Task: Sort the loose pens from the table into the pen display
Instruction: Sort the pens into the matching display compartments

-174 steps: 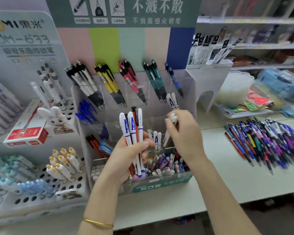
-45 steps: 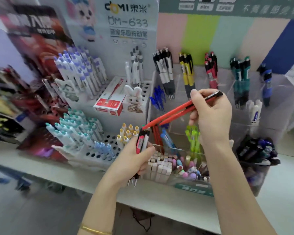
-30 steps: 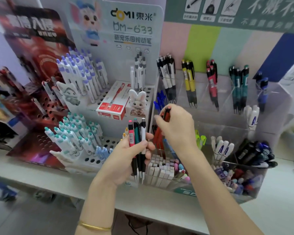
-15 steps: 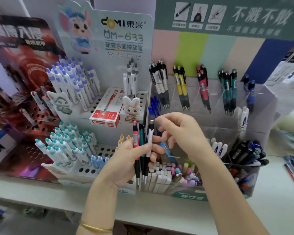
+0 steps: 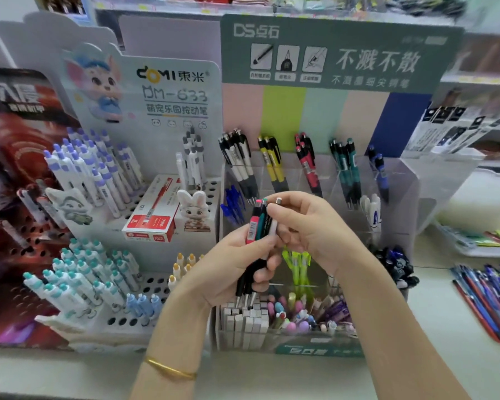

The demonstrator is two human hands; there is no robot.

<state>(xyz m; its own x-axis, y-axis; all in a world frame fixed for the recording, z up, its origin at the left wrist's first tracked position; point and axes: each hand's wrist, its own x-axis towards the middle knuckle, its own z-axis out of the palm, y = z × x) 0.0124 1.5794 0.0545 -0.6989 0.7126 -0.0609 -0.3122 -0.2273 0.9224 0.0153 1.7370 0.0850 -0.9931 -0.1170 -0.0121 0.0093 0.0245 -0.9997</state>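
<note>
- The pen display [image 5: 404, 203] is a clear tiered case standing on the white bench [image 5: 445, 336], under a green header card and pastel stripes.
- Its back row holds separate groups leaning upright: black-and-white pens [image 5: 238, 166], yellow pens [image 5: 272, 163], pink pens [image 5: 308, 164], teal pens [image 5: 347, 170] and blue pens [image 5: 380, 173].
- Lower compartments hold blue pens [image 5: 233, 204] on the left, neon green pens [image 5: 298, 265] in the middle, and white pens [image 5: 373, 213] and dark pens [image 5: 396, 265] on the right.
- The front trough holds white erasers [image 5: 246, 323] beside pastel erasers [image 5: 290, 313].
- Just left of the case stands a white perforated stand [image 5: 159, 284] with lilac-capped pens [image 5: 94, 166], teal-capped pens [image 5: 78, 280], a red box [image 5: 150, 219] and a rabbit figurine [image 5: 194, 210].
- The loose pens [image 5: 488, 301] lie in a blurred heap on the bench at the far right, well apart from both hands.
- The two hands and forearms stand in front of the case's middle compartments and hide part of them.
- The left hand [image 5: 237, 268], with a gold bangle [image 5: 171, 370] on its wrist, has its grip closed round three pens [image 5: 257, 229], held upright with tips down over the erasers: a pink pen [image 5: 252, 226], a teal pen [image 5: 262, 223] and a white pen [image 5: 273, 226].
- The right hand [image 5: 309, 230] meets them from the right, knuckles up; its grip is a narrow pinch on the upper end of the white pen.
</note>
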